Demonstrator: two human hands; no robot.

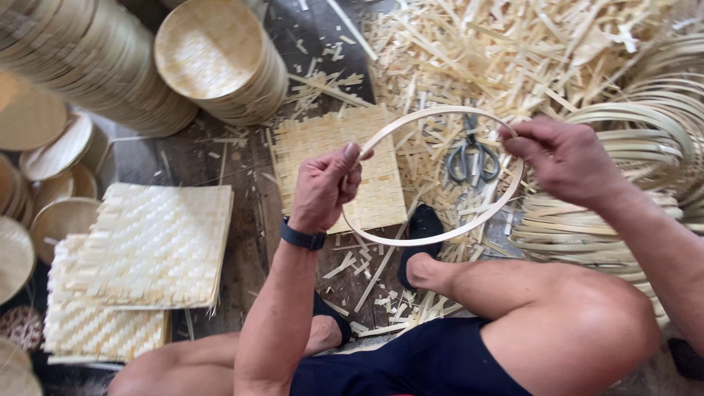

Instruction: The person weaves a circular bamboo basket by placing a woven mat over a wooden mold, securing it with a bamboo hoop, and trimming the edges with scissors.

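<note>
A thin round bamboo hoop (pixel 440 236) hangs in front of me between both hands. My left hand (pixel 326 185), with a dark band on its wrist, pinches the hoop's left side. My right hand (pixel 565 158) grips the hoop's right side near the top. Under the hoop lie a square woven bamboo mat (pixel 323 143) and a pair of grey scissors (pixel 473 158) on bamboo offcuts. My bare knees and a black sock sit below the hoop.
Stacks of woven square mats (pixel 147 249) lie at the left. Piles of finished round bamboo trays (pixel 213 55) stand at the upper left. A heap of bamboo hoops (pixel 631 139) sits at the right, and loose bamboo strips (pixel 499 51) cover the floor at the top.
</note>
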